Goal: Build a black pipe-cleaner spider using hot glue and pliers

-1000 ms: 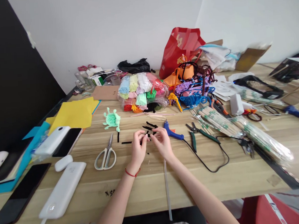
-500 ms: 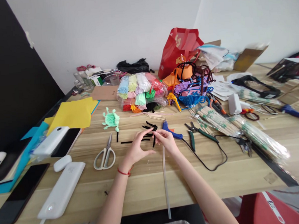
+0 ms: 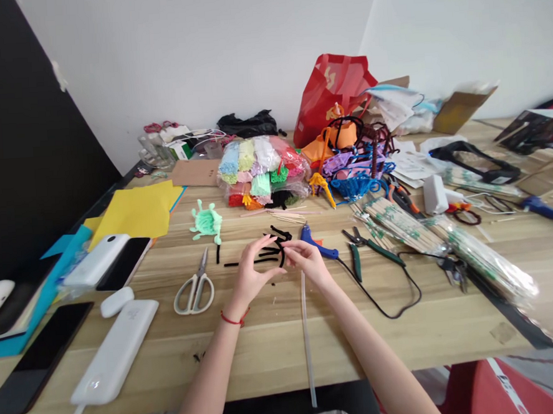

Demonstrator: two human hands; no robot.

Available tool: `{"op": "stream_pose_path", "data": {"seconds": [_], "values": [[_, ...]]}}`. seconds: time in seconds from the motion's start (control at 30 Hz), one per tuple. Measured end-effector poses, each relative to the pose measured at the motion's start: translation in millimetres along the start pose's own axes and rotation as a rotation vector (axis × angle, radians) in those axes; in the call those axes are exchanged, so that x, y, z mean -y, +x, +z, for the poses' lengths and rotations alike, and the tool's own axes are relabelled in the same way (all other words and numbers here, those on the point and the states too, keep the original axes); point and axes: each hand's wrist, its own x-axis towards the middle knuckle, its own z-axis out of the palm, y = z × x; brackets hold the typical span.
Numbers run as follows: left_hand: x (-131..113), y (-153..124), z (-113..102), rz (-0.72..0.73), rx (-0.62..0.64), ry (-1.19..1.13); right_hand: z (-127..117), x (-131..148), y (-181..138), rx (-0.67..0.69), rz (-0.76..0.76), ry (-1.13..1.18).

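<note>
Between the fingertips of my right hand (image 3: 310,262) is a thin, curved black pipe cleaner piece (image 3: 282,257). My left hand (image 3: 247,277) is open in a C shape, thumb and fingers apart, its thumb close to that piece's lower end; whether they touch I cannot tell. More black pipe cleaner pieces (image 3: 269,253) lie behind and between the hands, partly hidden by the fingers. One short black piece (image 3: 218,254) rests beside a mint-green pipe cleaner figure (image 3: 207,222). A blue glue gun (image 3: 319,247) lies beyond my right hand, and a long clear glue stick (image 3: 307,336) runs below it.
White-handled scissors (image 3: 195,290) lie left of my hands; green-handled pliers (image 3: 375,244) lie to the right. Bagged colourful pipe cleaners (image 3: 255,171) and a red bag (image 3: 333,94) stand behind. A white power bank (image 3: 114,354) and phones are at left, bundled sticks (image 3: 401,221) at right.
The black piece at my right fingertips now looks curved, its lower end nearer my left thumb. My left hand's fingers have shifted slightly. The view has moved a little.
</note>
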Motion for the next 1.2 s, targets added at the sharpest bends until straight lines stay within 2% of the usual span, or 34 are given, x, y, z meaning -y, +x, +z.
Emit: {"op": "stream_pose_path", "data": {"seconds": [0.23,0.4,0.73,1.2], "values": [[3.1,-0.6,0.1,-0.067,-0.177,-0.017,-5.5,4.7,-3.7,0.049,-0.114,-0.138],[0.9,-0.9,0.0,-0.078,-0.217,-0.025,-5.6,5.4,-5.6,0.049,-0.173,-0.207],[-3.3,-0.4,-0.7,-0.103,-0.203,-0.08,-4.2,0.9,-6.8,-0.051,-0.186,-0.243],[-7.9,0.2,3.1,-0.164,-0.113,-0.152,-0.3,-7.0,-6.8,-0.249,-0.217,-0.205]]}}
